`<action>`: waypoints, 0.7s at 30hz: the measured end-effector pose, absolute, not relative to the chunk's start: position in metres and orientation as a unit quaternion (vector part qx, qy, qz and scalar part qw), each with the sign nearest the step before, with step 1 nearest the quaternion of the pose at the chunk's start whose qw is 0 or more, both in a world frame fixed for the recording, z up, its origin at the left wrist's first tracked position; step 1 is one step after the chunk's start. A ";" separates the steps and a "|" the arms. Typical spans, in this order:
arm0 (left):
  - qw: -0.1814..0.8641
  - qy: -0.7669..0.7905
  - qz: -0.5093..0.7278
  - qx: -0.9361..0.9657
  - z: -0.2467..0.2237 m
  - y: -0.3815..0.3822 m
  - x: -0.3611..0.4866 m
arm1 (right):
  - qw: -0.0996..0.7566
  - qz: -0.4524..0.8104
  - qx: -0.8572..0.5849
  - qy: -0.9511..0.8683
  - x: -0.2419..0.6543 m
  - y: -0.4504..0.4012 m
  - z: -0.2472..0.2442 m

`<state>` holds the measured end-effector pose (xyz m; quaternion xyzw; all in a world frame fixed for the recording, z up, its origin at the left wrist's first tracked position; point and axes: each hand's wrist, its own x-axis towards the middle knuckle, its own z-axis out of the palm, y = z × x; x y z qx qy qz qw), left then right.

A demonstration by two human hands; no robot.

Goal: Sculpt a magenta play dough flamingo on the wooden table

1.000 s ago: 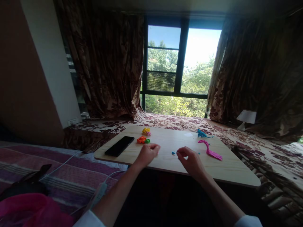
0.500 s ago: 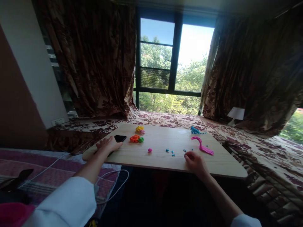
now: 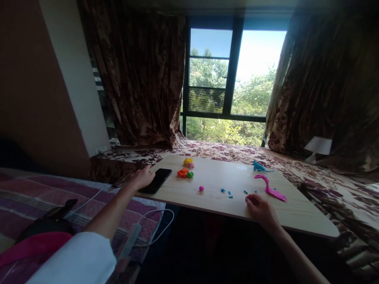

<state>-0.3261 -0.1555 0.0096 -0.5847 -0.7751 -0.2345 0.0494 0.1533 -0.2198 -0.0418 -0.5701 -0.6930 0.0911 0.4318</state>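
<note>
A black phone (image 3: 159,181) lies at the left end of the light wooden table (image 3: 219,169). My left hand (image 3: 144,177) is at the phone's left edge, fingers loosely bent and apart, gripping nothing visible. Near the front edge, my right hand (image 3: 260,207) rests with fingers curled and thumb against them; anything inside is hidden. Small blue clay bits (image 3: 230,193) lie left of it. Beyond it are a pink clay piece (image 3: 275,193) with a curved neck-like strip and a blue dinosaur-like figure (image 3: 259,166). A pink clay ball (image 3: 201,188) sits mid-table.
Orange clay (image 3: 182,172) touches a green lump (image 3: 190,174), with yellow clay (image 3: 188,161) behind. A white cable (image 3: 170,225) loops below the table's left front edge. A small lamp (image 3: 320,146) stands on the window seat. A striped bed (image 3: 97,197) is at left.
The view has turned left, shifting everything rightward. My left hand has drawn back off the phone to its left side, uncovering the screen. My right hand stays near the table's front edge, still curled.
</note>
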 end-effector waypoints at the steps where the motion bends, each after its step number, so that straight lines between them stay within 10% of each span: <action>1: 0.068 -0.758 -0.240 -0.603 0.011 -0.163 -0.332 | 0.428 0.091 -0.573 -0.693 0.153 -0.220 -0.042; 21: 0.051 -0.725 -0.252 -0.639 0.010 -0.133 -0.333 | 0.411 0.111 -0.594 -0.683 0.154 -0.217 -0.045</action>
